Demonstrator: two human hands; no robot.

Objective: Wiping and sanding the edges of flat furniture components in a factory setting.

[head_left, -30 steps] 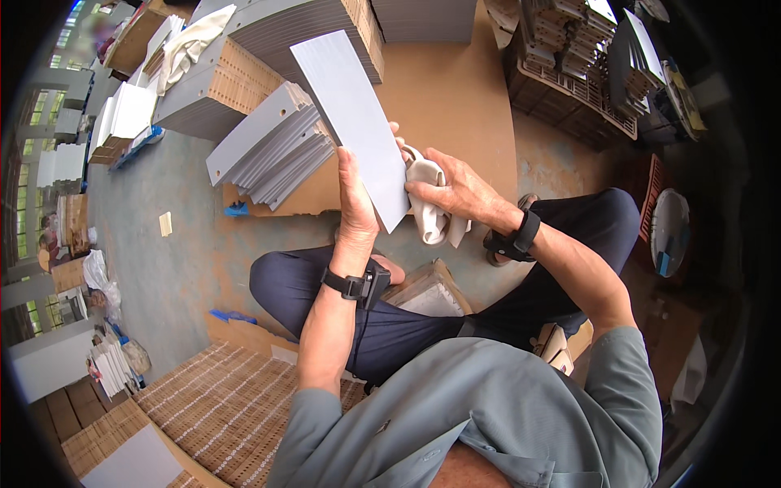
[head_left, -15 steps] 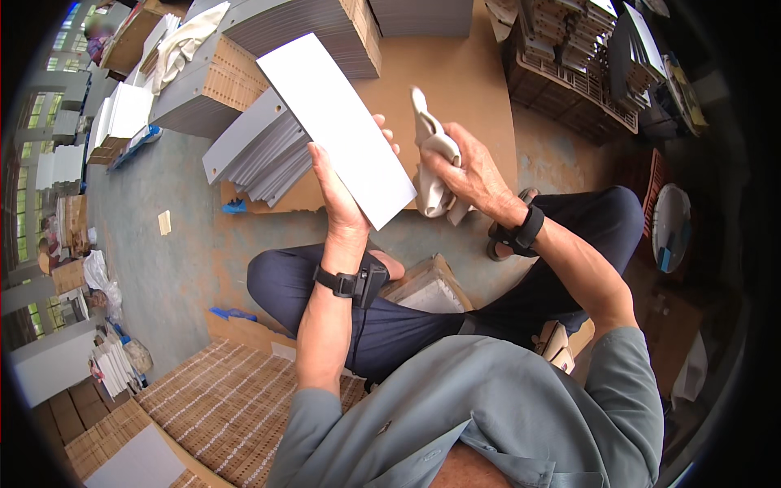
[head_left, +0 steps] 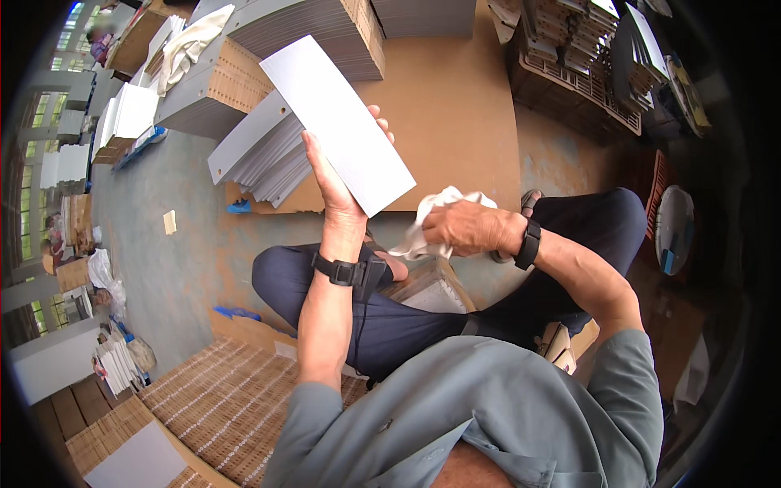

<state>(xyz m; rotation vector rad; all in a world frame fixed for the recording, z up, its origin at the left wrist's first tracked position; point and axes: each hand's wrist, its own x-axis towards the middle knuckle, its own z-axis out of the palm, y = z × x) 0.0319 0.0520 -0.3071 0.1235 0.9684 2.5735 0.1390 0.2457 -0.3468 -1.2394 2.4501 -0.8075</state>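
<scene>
A long white rectangular panel (head_left: pixel 338 122) rests tilted in my left hand (head_left: pixel 332 180), its thumb along the near edge and its fingertips curled round the far edge. To the right and a little lower, my right hand (head_left: pixel 472 228) is closed on a crumpled off-white cloth (head_left: pixel 425 228). The cloth hangs below the panel's lower corner, apart from it. Just left of the panel, a fanned pile of similar panels (head_left: pixel 264 159) leans on the brown board, each with a small hole near its end. The panel's underside is hidden from me.
Tall stacks of grey panels (head_left: pixel 285 28) stand along the far left of the brown board (head_left: pixel 439 98). A crate (head_left: pixel 578 89) of stacked parts is at the far right. Woven slatted matting (head_left: pixel 244 398) lies at lower left. Between my legs sits a taped box (head_left: pixel 427 289).
My right hand has moved down toward me with the cloth, from beside the panel to below its corner. The left hand and panel have hardly shifted.
</scene>
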